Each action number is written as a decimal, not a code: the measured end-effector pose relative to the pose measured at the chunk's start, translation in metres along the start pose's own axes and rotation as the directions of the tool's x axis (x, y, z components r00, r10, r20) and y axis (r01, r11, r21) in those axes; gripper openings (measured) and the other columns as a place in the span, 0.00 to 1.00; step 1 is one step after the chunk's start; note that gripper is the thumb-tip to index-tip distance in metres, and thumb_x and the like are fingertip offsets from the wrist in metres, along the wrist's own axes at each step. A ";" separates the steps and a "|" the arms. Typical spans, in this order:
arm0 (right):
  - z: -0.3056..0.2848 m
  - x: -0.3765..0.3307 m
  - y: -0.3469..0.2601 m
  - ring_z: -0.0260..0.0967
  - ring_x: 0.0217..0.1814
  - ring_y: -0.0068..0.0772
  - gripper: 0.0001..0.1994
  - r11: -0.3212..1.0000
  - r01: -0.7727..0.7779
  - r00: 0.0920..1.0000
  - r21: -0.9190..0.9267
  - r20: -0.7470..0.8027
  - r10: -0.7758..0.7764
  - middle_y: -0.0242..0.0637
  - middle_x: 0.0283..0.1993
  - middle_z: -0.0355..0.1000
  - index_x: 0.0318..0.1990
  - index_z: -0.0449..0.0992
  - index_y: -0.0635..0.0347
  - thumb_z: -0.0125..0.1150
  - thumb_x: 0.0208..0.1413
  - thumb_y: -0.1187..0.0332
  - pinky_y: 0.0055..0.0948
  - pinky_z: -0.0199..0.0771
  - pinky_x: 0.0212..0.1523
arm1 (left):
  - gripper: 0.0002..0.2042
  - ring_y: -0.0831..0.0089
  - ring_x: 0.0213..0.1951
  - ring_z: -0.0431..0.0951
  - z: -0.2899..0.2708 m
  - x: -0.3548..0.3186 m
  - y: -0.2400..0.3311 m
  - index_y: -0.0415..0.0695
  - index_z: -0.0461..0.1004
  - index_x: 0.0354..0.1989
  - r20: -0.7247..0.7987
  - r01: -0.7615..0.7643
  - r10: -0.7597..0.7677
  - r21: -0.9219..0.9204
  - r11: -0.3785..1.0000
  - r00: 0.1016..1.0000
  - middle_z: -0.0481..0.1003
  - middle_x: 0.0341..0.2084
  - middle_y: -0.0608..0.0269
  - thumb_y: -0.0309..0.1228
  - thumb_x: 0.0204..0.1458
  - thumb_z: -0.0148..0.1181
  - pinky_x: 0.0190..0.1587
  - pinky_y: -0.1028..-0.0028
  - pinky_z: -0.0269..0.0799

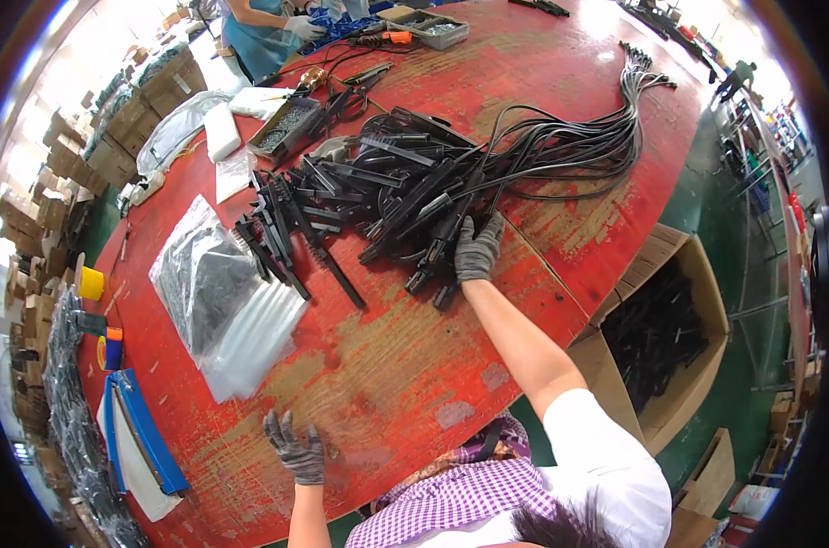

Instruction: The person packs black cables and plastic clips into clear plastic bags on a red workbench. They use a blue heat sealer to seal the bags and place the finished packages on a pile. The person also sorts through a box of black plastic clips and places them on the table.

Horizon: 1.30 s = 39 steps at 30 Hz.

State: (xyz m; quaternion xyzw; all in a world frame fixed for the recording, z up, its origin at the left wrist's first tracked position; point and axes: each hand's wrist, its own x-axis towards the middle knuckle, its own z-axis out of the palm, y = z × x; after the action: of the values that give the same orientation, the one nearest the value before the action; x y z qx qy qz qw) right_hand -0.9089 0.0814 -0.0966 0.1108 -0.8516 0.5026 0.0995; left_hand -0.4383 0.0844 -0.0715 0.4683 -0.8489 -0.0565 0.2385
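My left hand [295, 448], in a grey knitted glove, rests over the near edge of the red table [378, 365] with its fingers spread and nothing in them. Farther right, my right hand [477, 249], gloved the same way, reaches into the near right side of a heap of long black plastic bars [387, 173]. Its fingers are closed round one dark bar, partly hidden by the glove. Black cables [606, 155] run from the heap toward the far right, bundled at their plug ends. A few loose bars [282, 228] lie left of the heap.
Clear plastic bags [227, 301] lie left of centre. A tray of screws [288, 126] stands behind them. Blue-and-white folded piece [140, 438] and tape rolls [111, 349] line the left edge. A carton of black parts [661, 329] stands at right. A co-worker's gloved hand [305, 27] works across the table.
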 end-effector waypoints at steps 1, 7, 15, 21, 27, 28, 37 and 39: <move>0.010 -0.001 -0.006 0.46 0.64 0.52 0.35 0.998 -0.001 1.000 -0.060 -0.028 -0.001 0.55 0.62 0.49 0.60 0.49 0.68 0.57 0.47 0.61 0.37 0.47 0.63 | 0.26 0.49 0.59 0.53 0.002 0.006 0.006 0.45 0.62 0.51 0.005 -0.018 0.018 0.011 1.000 1.000 0.56 0.57 0.50 0.27 0.38 0.59 0.59 0.55 0.51; 0.072 0.030 -0.032 0.38 0.68 0.52 0.32 0.997 -0.042 0.998 -0.065 0.035 0.044 0.56 0.65 0.41 0.61 0.45 0.70 0.48 0.50 0.69 0.37 0.39 0.66 | 0.24 0.50 0.60 0.53 0.019 0.035 0.047 0.45 0.63 0.50 0.057 -0.055 0.056 -0.020 0.998 0.997 0.57 0.56 0.49 0.27 0.40 0.58 0.60 0.56 0.48; 0.115 0.077 -0.045 0.50 0.62 0.50 0.26 0.966 0.259 0.936 0.013 -0.250 -0.248 0.52 0.58 0.55 0.56 0.58 0.64 0.49 0.50 0.64 0.41 0.49 0.61 | 0.20 0.49 0.56 0.58 -0.001 0.031 0.066 0.44 0.66 0.44 0.049 -0.061 0.062 -0.025 0.998 0.997 0.60 0.52 0.48 0.28 0.39 0.59 0.57 0.55 0.54; 0.064 0.160 -0.121 0.57 0.57 0.48 0.29 0.624 0.673 0.654 -0.396 0.713 -0.253 0.46 0.53 0.63 0.47 0.70 0.60 0.49 0.48 0.44 0.41 0.53 0.58 | 0.17 0.50 0.54 0.60 -0.007 -0.012 0.041 0.46 0.69 0.40 0.077 0.077 -0.073 -0.047 0.996 0.994 0.64 0.49 0.50 0.27 0.38 0.60 0.55 0.57 0.57; 0.013 0.153 -0.144 0.63 0.52 0.46 0.35 0.548 0.821 0.369 -0.161 0.882 -0.294 0.51 0.47 0.67 0.44 0.73 0.60 0.45 0.45 0.34 0.37 0.59 0.54 | 0.12 0.52 0.53 0.62 -0.014 -0.003 0.042 0.48 0.71 0.35 -0.017 0.041 -0.043 -0.109 0.993 0.999 0.67 0.47 0.53 0.27 0.38 0.60 0.54 0.58 0.59; -0.005 0.156 -0.147 0.67 0.44 0.48 0.33 0.593 0.794 0.419 -0.131 0.826 -0.378 0.50 0.39 0.70 0.38 0.75 0.59 0.46 0.45 0.35 0.36 0.65 0.49 | 0.12 0.52 0.52 0.63 -0.014 0.002 0.041 0.47 0.71 0.35 -0.031 -0.002 -0.002 -0.123 0.992 1.000 0.67 0.46 0.53 0.27 0.38 0.59 0.53 0.58 0.61; -0.138 0.017 -0.188 0.70 0.32 0.43 0.18 0.332 0.943 0.248 -0.032 0.733 -0.633 0.44 0.29 0.69 0.28 0.68 0.59 0.48 0.53 0.51 0.37 0.70 0.29 | 0.10 0.55 0.40 0.73 -0.050 0.098 0.081 0.43 0.71 0.31 -0.290 -0.353 0.238 -0.459 0.815 0.927 0.72 0.34 0.55 0.17 0.38 0.57 0.42 0.64 0.70; -0.122 0.024 -0.190 0.69 0.32 0.44 0.15 0.265 0.949 0.313 -0.168 0.584 -0.749 0.42 0.30 0.69 0.25 0.67 0.58 0.51 0.52 0.55 0.39 0.69 0.30 | 0.10 0.56 0.39 0.73 -0.054 0.112 0.102 0.43 0.71 0.31 -0.343 -0.435 0.292 -0.487 0.758 0.893 0.73 0.33 0.56 0.17 0.38 0.58 0.40 0.65 0.70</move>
State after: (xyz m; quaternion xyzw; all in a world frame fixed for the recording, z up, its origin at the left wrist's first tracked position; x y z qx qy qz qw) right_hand -0.8697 0.0969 0.1261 0.6299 -0.7410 0.0956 0.2122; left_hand -0.5421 0.0555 0.0482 0.2076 -0.8345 -0.1922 0.4729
